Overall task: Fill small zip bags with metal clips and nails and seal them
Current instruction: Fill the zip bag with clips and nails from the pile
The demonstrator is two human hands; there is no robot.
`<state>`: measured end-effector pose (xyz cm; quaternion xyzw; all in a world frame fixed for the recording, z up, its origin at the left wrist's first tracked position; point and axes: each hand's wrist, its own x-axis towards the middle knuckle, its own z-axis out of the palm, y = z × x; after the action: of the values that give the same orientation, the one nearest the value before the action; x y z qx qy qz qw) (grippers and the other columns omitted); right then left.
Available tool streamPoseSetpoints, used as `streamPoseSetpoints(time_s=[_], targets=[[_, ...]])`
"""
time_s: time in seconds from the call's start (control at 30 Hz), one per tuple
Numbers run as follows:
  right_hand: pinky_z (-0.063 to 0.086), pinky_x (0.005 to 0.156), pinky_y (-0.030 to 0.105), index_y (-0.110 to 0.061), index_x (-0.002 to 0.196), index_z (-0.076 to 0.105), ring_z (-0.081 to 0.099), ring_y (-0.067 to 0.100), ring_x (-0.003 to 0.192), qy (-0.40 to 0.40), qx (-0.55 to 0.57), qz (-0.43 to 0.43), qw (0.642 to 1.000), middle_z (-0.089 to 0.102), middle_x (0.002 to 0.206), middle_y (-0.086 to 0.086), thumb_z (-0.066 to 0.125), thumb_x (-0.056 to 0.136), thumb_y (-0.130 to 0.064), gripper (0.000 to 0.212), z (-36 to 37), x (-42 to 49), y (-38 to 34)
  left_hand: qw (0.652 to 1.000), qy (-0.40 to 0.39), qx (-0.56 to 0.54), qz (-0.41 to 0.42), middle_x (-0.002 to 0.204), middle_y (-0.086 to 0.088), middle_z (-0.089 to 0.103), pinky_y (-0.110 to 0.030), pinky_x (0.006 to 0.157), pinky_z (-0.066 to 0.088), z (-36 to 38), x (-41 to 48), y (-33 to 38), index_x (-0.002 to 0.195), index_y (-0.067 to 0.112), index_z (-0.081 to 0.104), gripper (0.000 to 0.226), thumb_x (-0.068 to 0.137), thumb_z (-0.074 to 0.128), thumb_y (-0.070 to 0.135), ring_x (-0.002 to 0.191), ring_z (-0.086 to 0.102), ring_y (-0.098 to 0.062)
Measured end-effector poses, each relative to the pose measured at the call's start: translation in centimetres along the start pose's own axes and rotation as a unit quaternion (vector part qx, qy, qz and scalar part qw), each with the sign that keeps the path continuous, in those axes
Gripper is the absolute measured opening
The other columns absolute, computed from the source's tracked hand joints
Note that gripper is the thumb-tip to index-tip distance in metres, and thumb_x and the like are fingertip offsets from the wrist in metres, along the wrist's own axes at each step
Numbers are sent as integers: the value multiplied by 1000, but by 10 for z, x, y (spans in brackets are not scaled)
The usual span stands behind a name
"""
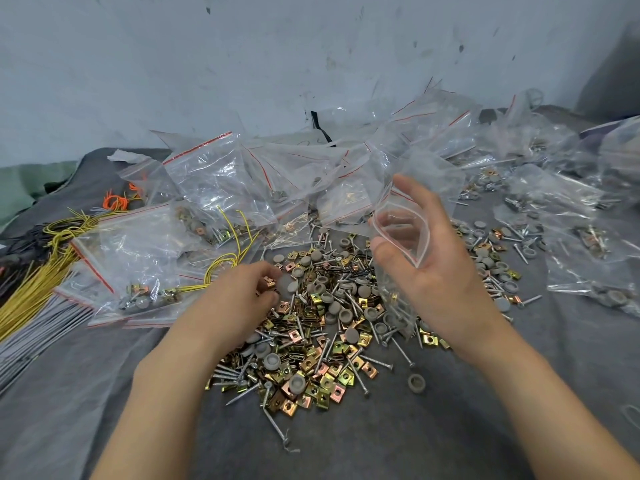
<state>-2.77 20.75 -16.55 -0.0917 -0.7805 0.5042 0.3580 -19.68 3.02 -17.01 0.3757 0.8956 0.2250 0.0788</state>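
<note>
clip point(268, 279), zip bag point(394, 299) in grip — filled bags point(214, 181) behind

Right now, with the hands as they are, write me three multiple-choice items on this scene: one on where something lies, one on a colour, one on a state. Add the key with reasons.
1. Where do the yellow wires lie relative to the pile of clips and nails?
A) to its right
B) to its left
C) on top of it

2. The seal stripe on the filled bags is:
A) blue
B) green
C) red

3. The zip bag in the right hand is:
A) open at the mouth
B) sealed
C) lying flat on the cloth

Key:
1 B, the wires spread along the left side of the view.
2 C, red lines run under the bags' tops.
3 A, its mouth gapes in a loop between thumb and fingers.
</note>
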Motion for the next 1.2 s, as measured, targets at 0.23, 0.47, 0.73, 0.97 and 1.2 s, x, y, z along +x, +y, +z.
streamPoseSetpoints(time_s=[0.23,0.47,0.73,0.97,1.2], targets=[[40,84,1,-47,141,35,58,-6,109,1,-4,1,1000,59,112,-26,65,96,-23,59,1,0,-1,998,-53,21,-2,89,11,64,-11,51,36,-10,-4,0,95,30,67,6,96,61,28,63,55,6],[40,84,1,-46,142,36,58,-6,110,2,-8,2,1000,59,114,-25,66,96,-24,60,0,-1,-1,995,-62,73,-6,84,17,55,-16,55,35,4,-3,4,114,34,64,18,97,58,37,68,53,3],[38,83,-1,-48,142,35,57,-9,110,-1,-14,4,1000,58,114,-28,65,97,-26,59,0,-1,-2,997,-23,75,-29,90,11,57,-25,61,41,3,-3,3,96,28,56,4,95,56,32,77,55,-5],[38,84,-1,-49,142,35,57,-8,110,2,-19,3,1000,58,115,-28,65,97,-27,59,0,-1,-1,996,-27,81,15,102,6,45,-31,87,41,11,-3,10,111,38,63,16,96,56,37,103,49,-15],[39,84,-1,-51,141,35,56,-8,111,2,-28,-2,1000,58,114,-29,64,97,-26,58,0,-1,0,992,-20,118,42,102,7,46,-31,92,39,20,0,15,107,33,65,15,99,53,34,105,45,-16]])
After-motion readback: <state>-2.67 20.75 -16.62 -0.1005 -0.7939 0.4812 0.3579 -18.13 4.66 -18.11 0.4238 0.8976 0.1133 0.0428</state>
